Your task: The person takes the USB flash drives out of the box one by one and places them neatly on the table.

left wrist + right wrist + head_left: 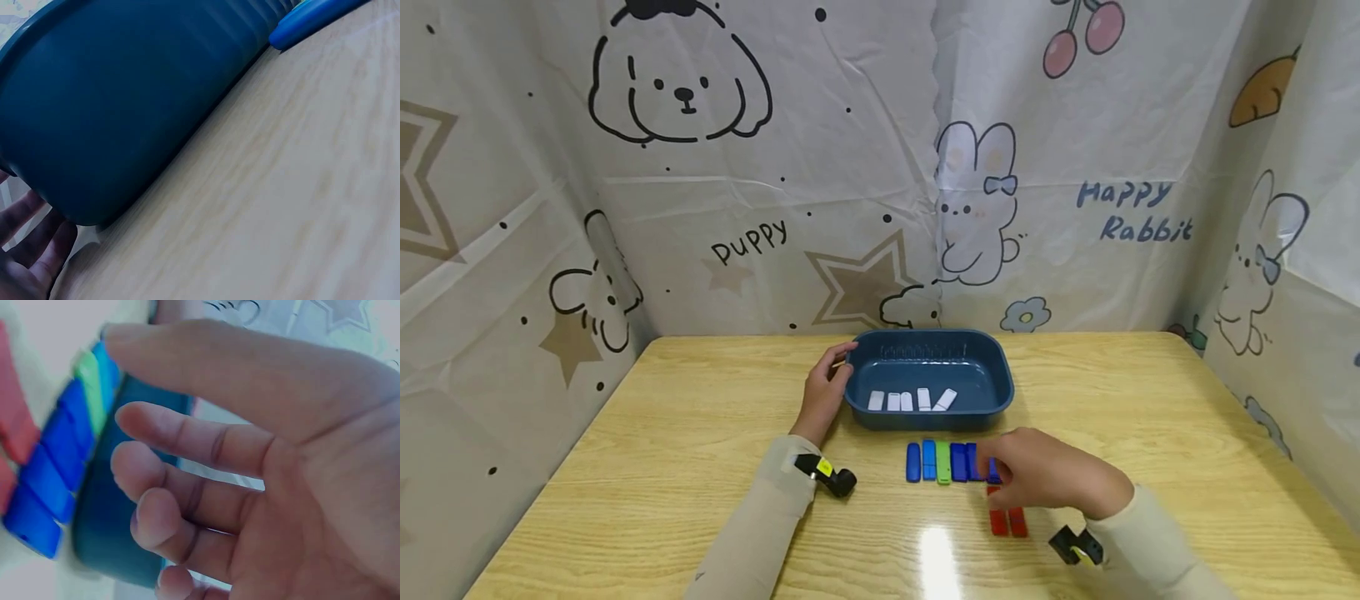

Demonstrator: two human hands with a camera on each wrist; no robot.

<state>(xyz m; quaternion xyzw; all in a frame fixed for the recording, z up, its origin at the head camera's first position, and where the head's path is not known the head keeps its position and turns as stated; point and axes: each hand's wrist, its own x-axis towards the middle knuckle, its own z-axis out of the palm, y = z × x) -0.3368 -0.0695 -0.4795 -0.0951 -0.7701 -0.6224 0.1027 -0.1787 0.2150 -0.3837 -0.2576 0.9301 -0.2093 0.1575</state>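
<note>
A dark blue bin [929, 421] stands on the table with several white pieces [906, 402] lying inside near its front wall. The left hand [823, 396] rests against the bin's left end; its fingers touch the wall [112, 112] in the left wrist view. In front of the bin lies a row of blue pieces [913, 462] and a green one [943, 462], with two red pieces [1017, 522] nearer the front. Over the row's right end is the right hand [1052, 471], fingers apart and slightly bent, holding nothing in the right wrist view, partly hiding blue and red pieces.
The wooden table [700, 417] extends to both sides of the bin. Behind it hangs a printed cloth [865, 167], which also covers the left and right sides. Small black cameras [827, 475] are worn at both wrists.
</note>
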